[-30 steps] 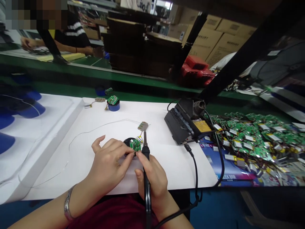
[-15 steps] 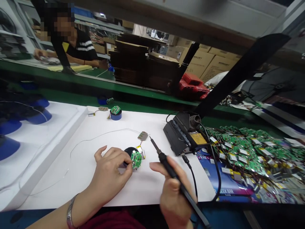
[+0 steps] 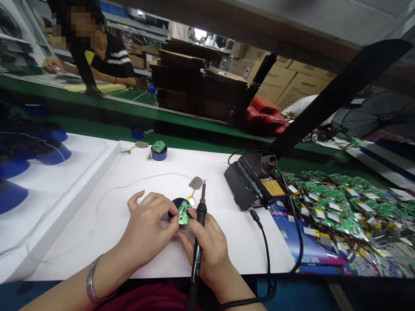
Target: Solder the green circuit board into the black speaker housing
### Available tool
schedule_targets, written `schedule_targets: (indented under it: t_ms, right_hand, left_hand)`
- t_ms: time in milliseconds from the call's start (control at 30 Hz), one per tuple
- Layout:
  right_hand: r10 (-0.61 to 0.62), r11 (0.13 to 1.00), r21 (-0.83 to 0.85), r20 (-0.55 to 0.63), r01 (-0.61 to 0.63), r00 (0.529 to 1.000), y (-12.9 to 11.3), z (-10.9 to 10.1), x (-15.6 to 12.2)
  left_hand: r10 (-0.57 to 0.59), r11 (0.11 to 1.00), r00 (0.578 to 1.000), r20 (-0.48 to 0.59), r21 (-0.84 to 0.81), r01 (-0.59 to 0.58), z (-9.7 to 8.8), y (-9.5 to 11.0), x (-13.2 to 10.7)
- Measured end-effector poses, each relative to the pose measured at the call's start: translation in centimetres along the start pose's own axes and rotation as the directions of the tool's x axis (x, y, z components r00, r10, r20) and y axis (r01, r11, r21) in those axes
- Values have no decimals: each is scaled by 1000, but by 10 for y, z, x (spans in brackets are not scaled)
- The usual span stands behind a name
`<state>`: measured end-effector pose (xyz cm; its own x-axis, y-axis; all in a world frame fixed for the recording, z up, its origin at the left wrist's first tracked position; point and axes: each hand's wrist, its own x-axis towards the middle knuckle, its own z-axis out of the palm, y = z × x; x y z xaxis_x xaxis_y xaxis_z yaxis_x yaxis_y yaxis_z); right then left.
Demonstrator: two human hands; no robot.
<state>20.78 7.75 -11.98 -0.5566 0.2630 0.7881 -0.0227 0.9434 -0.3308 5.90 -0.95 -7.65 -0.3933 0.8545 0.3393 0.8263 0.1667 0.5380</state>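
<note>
Between my two hands is a round green circuit board (image 3: pixel 184 212), tilted over a dark round housing (image 3: pixel 177 203) on the white work surface. My left hand (image 3: pixel 151 220) pinches the board's left edge between thumb and fingers. My right hand (image 3: pixel 207 242) has a soldering iron (image 3: pixel 200 216) gripped in it, tip pointing up and away, while its fingertips touch the board's right side. Just beyond the board lie a small battery (image 3: pixel 192 200) with yellow tape and a grey-brown flat piece (image 3: pixel 195 182) joined to it by wires. A thin solder wire (image 3: pixel 136 185) curves across the surface.
A soldering station (image 3: pixel 249 179) stands to the right, its cable (image 3: pixel 264 237) looping toward me. Beyond it is a heap of circuit boards with batteries (image 3: pixel 337 207). Blue round housings (image 3: pixel 53 153) sit in a white foam tray (image 3: pixel 97 172) at left. A co-worker (image 3: pixel 113 60) sits opposite.
My right hand has moved left to the board, and its fingertips now touch it. The soldering iron has swung more upright. My left hand stays at the board.
</note>
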Motion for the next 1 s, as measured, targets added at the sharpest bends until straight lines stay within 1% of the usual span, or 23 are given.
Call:
schedule_targets:
  t_ms: [200,267,433,533,633,700,833,933,1000]
  right_hand:
    - [34,999,-21,-55,-35,998,0,8,-1]
    - [47,999,-17,-72,-49,996,0,10,-1]
    - [58,998,-25,-76,-60,995,0,12,0]
    - [82,996,-37,-63,-84,995,-1,12,1]
    - [85,995,-46,-59,-87,995,-1,12,1]
    - [83,995,-49,-56,-86,995,0,12,1]
    - [83,994,-60,-60,-87,995,0,12,2]
    - [85,994,-66,-60,-88,995,0,13,3]
    - [85,994,-58,-60,-89,995,-1,12,3]
  left_hand:
    - [20,1000,989,144,-22,-17,-11,-3,9]
    - [17,999,985,171,-37,-11,-12,-3,11]
    - [17,999,990,142,-41,-11,-11,-3,13]
    - [-14,998,989,147,-51,22,-10,-4,15]
    - [-64,994,973,220,-72,81,-11,-6,20]
    - [-72,991,963,261,-88,98,-14,-8,25]
    - [-34,988,945,326,-132,81,-18,-11,37]
    - [-33,992,926,376,-102,77,-20,-11,44]
    - [-26,997,923,384,-62,54,-20,-10,47]
